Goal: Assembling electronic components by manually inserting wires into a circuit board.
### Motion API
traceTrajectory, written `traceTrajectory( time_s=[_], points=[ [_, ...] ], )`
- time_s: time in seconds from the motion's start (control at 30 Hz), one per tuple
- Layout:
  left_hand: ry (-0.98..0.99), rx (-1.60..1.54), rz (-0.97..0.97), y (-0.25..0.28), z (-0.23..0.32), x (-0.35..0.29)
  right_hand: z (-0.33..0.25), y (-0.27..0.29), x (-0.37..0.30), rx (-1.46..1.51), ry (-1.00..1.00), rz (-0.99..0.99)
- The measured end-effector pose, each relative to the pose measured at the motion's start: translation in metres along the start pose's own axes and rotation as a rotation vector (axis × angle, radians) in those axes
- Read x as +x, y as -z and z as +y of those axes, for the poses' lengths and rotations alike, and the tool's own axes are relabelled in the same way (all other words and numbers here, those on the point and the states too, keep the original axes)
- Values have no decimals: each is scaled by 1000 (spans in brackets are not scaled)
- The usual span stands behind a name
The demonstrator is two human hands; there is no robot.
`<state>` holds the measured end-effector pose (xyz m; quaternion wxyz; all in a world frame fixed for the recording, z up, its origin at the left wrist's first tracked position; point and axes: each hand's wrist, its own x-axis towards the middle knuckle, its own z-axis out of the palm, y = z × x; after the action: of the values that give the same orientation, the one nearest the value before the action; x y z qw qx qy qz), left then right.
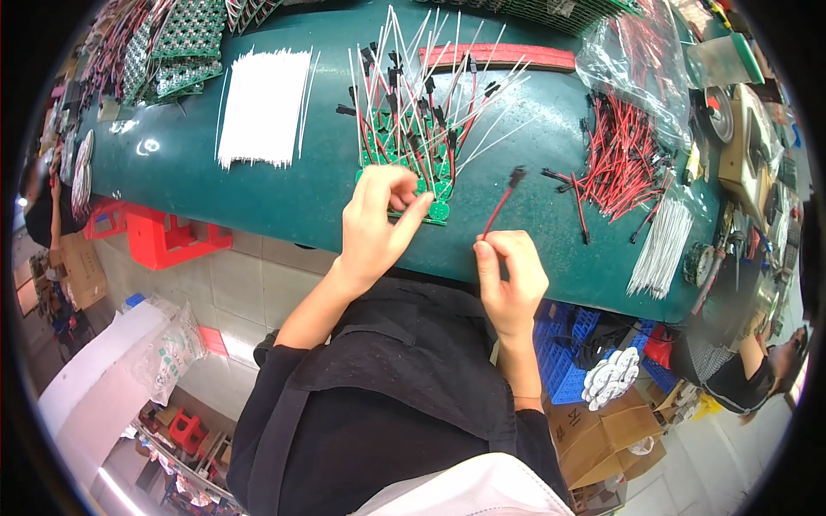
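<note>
In my right hand (514, 279), thumb and fingers pinch the lower end of a red and black connector lead (500, 209); its black plug points up and away. My left hand (376, 219) is at the near edge of a green circuit board panel (439, 211), fingers curled and thumb apart, with nothing visible between them. From the panel rise several red and black leads with black plugs and many thin white wires (394, 112). The left fingers partly hide the panel's near left part.
On the green table (284, 202) lie a sheaf of white wires (265, 107), a red strip (508, 57), a heap of red and black leads (621, 159), a clear plastic bag (632, 56) and a white wire bundle (661, 249). Stacked circuit boards (185, 43) stand far left.
</note>
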<state>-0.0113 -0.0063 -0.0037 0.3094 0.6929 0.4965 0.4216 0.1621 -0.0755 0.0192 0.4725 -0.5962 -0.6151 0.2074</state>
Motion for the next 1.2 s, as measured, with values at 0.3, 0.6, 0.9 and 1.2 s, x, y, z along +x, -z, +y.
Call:
traceTrajectory(
  time_s=[0.3, 0.6, 0.9, 1.2],
  points=[
    [48, -273, -280, 19, 19, -4, 1, -15, 6, -239, 280, -103],
    [192, -293, -84, 30, -5, 5, 52, 73, 10, -790, -162, 98],
    [260, -300, -158, 35, -6, 6, 34, 45, -6, -284, -376, 117],
    [417, -730, -339, 38, 7, -4, -6, -11, 3, 50, 120, -13]
  ],
)
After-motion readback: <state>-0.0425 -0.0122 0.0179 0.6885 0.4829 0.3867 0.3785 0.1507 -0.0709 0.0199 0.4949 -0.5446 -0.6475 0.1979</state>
